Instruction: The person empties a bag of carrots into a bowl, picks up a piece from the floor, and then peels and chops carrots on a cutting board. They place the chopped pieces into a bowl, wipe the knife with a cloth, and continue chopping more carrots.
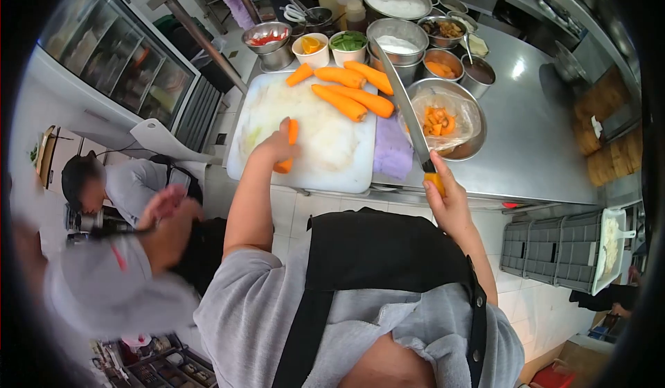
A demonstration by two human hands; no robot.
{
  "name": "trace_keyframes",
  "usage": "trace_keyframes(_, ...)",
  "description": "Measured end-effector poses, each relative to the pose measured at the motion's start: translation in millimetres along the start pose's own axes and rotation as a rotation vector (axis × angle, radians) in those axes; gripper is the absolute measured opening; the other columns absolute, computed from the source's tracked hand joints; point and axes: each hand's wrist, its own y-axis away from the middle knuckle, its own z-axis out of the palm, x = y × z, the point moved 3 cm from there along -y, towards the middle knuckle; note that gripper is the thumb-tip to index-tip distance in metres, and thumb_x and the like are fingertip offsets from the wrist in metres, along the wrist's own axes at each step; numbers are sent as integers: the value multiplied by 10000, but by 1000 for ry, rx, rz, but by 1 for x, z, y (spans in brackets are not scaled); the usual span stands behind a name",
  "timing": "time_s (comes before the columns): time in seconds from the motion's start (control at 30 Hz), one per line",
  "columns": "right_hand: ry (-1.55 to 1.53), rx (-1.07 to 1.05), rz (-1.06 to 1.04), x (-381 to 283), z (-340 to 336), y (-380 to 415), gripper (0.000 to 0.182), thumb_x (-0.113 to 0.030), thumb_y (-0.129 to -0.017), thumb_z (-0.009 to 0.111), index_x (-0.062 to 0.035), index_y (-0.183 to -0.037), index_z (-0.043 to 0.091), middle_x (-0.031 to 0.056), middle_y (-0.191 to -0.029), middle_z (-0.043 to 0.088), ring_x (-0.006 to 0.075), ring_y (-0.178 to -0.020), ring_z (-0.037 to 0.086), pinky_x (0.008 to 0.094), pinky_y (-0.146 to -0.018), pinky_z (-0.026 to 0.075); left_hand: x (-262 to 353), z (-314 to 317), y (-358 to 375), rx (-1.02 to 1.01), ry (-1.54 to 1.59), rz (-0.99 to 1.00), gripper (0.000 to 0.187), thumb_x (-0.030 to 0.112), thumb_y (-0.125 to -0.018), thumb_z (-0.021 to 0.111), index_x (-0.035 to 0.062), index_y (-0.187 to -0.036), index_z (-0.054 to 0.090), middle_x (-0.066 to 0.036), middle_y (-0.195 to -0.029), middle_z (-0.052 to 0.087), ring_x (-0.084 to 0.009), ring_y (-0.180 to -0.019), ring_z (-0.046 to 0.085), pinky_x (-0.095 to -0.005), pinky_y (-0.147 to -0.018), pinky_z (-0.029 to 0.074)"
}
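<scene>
Carrot (294,131), likely firm, fairly light and slick where peeled, best taken round its middle, lies under the left hand (277,147), whose blurred fingers close over it on the white board (339,170), while the right hand (450,197) has its fingers clamped round the yellow-handled knife (409,111).

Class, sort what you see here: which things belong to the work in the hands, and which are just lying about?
In use:
- knife, in the right hand
- carrot piece, under the left hand
- cutting board
- whole carrots, probably

Lying about:
- purple cloth
- cup of green leaves
- grey crate
</scene>
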Motion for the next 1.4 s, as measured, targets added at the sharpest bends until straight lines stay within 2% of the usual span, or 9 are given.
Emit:
trace_keyframes(0.2,-69,-68,105,-13,12,-17,538,-77,-925,578,-120,-1431,399,181,-1313,560,262,-1131,603,303,-906,466,-13,-27,-94,515,403,-50,921,387,-838,650,88,-1508,94,-284,-1304,507,-407,-1105,585,-421,-965,463)
trace_keyframes(0.3,-43,-30,33,-12,18,-20,541,-81,-929,576,-126,-1435,394,180,-1311,562,258,-1109,612,299,-897,468,42,-49,-65,368,531,-146,805,336,-813,678,121,-1474,273,-238,-1339,476,-378,-1154,548,-433,-999,433)
trace_keyframes(0.4,-47,-29,9,-15,17,-19,542,-82,-931,573,-124,-1439,387,170,-1332,549,260,-1124,602,295,-904,463,81,-41,-65,517,-307,286,637,245,-771,691,139,-1356,464,-152,-1325,478,-337,-1219,477,-439,-1046,377)
trace_keyframes(0.5,-104,-78,115,-14,16,-15,546,-80,-932,571,-124,-1442,381,155,-1352,537,248,-1137,593,292,-906,460,115,-16,-52,286,-319,572,556,131,-688,697,123,-1220,537,-147,-1261,501,-349,-1277,372,-452,-1048,358)
trace_keyframes(0.77,-149,-82,157,-7,22,-7,544,-74,-936,563,-120,-1445,377,142,-1319,561,204,-1023,612,276,-863,464,141,10,-44,589,-77,1169,491,88,-663,693,42,-1111,497,-162,-1132,531,-349,-1115,499,-439,-993,399)
trace_keyframes(0.9,-182,-75,147,-3,25,-6,544,-74,-935,566,-109,-1443,376,151,-1318,560,187,-965,617,277,-836,471,149,0,7,784,315,1108,516,96,-672,703,-7,-1117,462,-213,-1091,529,-375,-1051,529,-436,-927,446)
trace_keyframes(1.0,-196,-118,148,-11,28,-8,548,-84,-934,569,-117,-1445,374,168,-1269,579,199,-913,627,289,-801,484,133,-5,34,713,547,747,498,135,-682,713,-10,-1092,470,-226,-1073,541,-401,-1030,537,-440,-910,457)
trace_keyframes(1.2,109,-301,-15,0,56,-19,555,-179,-939,570,-232,-1452,365,193,-950,645,356,-800,638,405,-713,507,45,3,48,343,107,217,514,229,-717,697,4,-1135,499,-243,-1100,561,-407,-1038,546,-444,-914,467)
trace_keyframes(1.4,258,-390,-133,7,82,-24,548,-212,-944,549,-251,-1452,350,206,-820,626,389,-734,621,470,-661,487,24,37,45,470,161,229,513,271,-773,643,23,-1195,490,-223,-1166,529,-390,-1097,509,-460,-948,442)
